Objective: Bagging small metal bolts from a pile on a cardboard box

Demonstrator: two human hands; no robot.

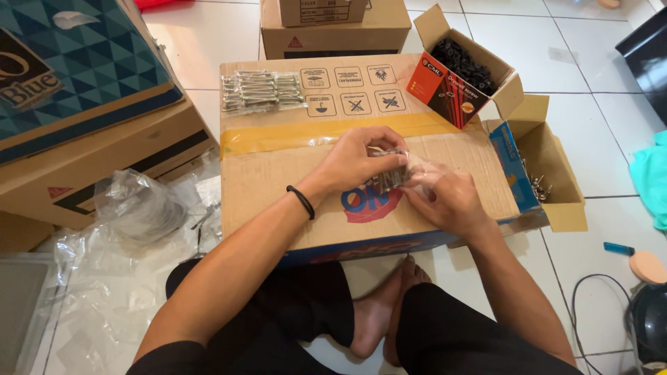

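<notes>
Both my hands meet over a large cardboard box (278,180) that serves as a work surface. My left hand (358,160), with a black band on its wrist, and my right hand (445,198) together grip a small clear plastic bag of silver screws (394,172). Several filled bags of silver screws (260,90) lie in a row at the box's far left corner. An open red-and-black carton of black screws (462,69) stands tilted at the far right corner.
An open cardboard box with silver screws (545,177) sits on the tiled floor at right. Stacked cartons (90,118) stand at left, with crumpled clear plastic (135,208) below them. Another carton (333,28) is behind. A blue lighter (618,248) and a cable (597,305) lie at the right.
</notes>
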